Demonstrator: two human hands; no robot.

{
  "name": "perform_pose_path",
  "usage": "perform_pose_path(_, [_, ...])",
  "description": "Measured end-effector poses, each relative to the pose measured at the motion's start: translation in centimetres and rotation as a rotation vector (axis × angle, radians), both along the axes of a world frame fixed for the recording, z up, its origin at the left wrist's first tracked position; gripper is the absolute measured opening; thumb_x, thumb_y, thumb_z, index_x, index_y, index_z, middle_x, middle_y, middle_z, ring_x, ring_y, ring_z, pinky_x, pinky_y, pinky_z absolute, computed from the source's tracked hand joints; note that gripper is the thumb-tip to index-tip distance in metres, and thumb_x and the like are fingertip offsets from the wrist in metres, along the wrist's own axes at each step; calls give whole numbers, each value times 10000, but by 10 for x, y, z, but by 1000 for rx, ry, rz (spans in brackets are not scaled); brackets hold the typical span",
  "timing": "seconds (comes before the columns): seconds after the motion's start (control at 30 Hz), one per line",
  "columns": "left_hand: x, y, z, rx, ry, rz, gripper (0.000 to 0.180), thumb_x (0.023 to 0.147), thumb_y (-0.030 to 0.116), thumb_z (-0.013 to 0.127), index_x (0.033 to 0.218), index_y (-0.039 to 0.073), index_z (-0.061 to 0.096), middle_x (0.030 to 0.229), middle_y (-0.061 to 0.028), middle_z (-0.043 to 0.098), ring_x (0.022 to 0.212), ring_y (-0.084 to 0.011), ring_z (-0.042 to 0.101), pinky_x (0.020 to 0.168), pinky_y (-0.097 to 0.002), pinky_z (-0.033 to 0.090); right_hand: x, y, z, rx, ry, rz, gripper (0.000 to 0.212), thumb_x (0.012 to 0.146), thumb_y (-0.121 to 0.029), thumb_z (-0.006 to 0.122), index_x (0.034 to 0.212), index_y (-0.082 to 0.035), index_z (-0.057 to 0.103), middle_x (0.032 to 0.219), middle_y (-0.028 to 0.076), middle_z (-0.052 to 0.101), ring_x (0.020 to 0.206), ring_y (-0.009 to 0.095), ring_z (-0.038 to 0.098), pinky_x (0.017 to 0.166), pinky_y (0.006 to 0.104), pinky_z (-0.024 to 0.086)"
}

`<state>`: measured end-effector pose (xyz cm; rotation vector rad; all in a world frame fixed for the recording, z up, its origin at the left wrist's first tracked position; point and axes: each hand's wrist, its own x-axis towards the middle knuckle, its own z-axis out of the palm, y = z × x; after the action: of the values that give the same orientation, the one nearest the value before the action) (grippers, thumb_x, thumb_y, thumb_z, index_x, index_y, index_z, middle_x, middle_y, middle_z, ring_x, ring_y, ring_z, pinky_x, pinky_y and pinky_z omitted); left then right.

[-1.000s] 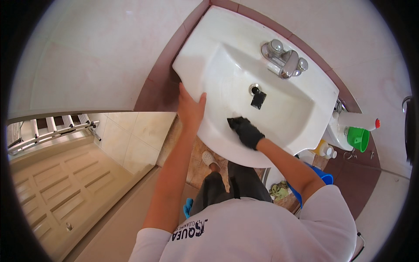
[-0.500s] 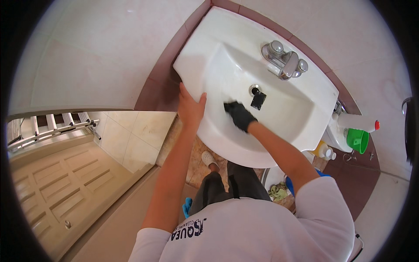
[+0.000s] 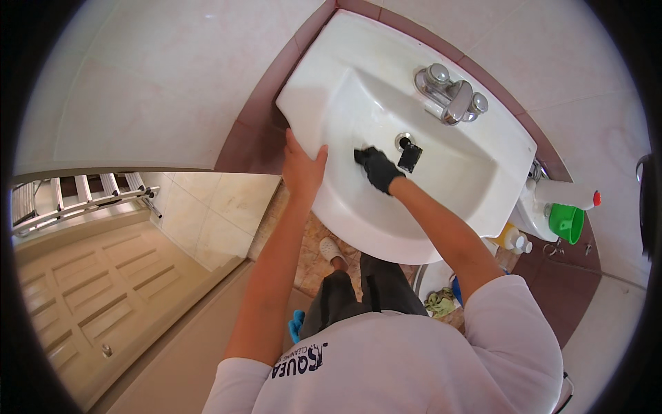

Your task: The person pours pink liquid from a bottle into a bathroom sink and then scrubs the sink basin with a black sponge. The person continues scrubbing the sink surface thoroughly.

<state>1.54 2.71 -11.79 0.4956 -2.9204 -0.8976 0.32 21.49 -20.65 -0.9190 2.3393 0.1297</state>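
A white washbasin (image 3: 414, 238) fills the middle of the view. My bare left hand (image 3: 302, 164) grips its left rim, thumb spread over the top and the other fingers partly hidden at the edge. In a black glove, my right hand (image 3: 379, 170) is closed and presses against the inner left side of the bowl. A small dark edge shows at its fingertips, too blended with the glove to name. Beside this hand, a flat black rectangular piece (image 3: 410, 159) lies by the metal-ringed drain (image 3: 404, 141). The chrome two-knob faucet (image 3: 455, 100) stands at the back.
Right of the basin are a white bottle with a red cap (image 3: 569, 194), a green cup-like container (image 3: 567, 222) and a yellow-and-white bottle (image 3: 512, 238). A greenish cloth (image 3: 440, 303) lies lower down. At left are a panelled door (image 3: 117, 283) and a metal ladder (image 3: 83, 200).
My gloved right hand has shifted slightly up and to the left on the bowl's surface. My left hand stays on the rim.
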Motion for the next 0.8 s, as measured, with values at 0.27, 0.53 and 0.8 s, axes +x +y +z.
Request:
perform_pose_path(0.27, [0, 0, 2, 36, -19, 16, 874, 778, 375, 689, 1405, -22, 228, 1224, -232, 509, 1060, -364, 562, 851, -417, 486, 25, -7, 6, -767, 76, -384, 323, 924, -88, 404, 1214, -32, 537, 1152, 210, 568, 1135, 368, 500, 956, 427, 412])
perform_pose_path(0.53, [2, -9, -2, 47, -33, 49, 865, 781, 382, 684, 1402, -23, 238, 1256, -234, 492, 1090, -370, 543, 880, -414, 469, 80, -2, 24, -852, -122, -449, 370, 894, -53, 402, 1235, -54, 544, 1148, 229, 551, 1089, 392, 510, 956, 436, 412])
perform_pose_path(0.8, [0, 0, -3, 11, 12, -2, 863, 784, 379, 680, 1404, -20, 231, 1232, -235, 502, 1064, -369, 557, 854, -423, 482, -16, -22, -10, -823, 94, -532, 351, 872, -59, 412, 1189, -34, 561, 1135, 242, 550, 1043, 394, 519, 932, 440, 410])
